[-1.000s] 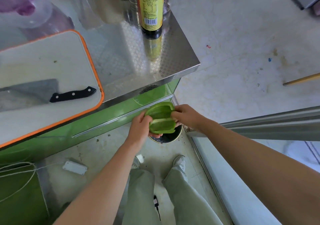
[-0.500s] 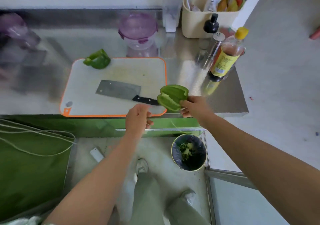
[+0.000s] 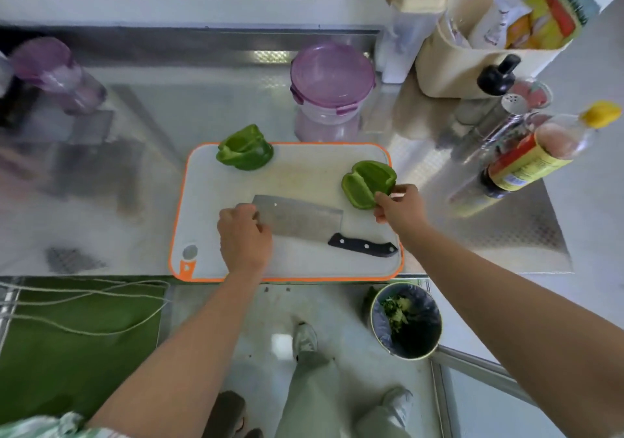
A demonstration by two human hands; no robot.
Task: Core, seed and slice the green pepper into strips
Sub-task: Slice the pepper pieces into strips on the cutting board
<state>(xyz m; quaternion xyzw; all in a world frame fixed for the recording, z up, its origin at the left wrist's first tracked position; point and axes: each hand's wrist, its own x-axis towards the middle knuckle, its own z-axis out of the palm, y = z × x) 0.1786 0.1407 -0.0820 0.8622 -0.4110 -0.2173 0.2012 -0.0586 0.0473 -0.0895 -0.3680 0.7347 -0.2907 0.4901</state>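
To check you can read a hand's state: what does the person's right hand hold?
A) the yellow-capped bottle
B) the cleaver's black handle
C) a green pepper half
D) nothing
C: the right hand pinches the pepper half at its lower edge over the cutting board, while the cleaver lies flat with its handle untouched.
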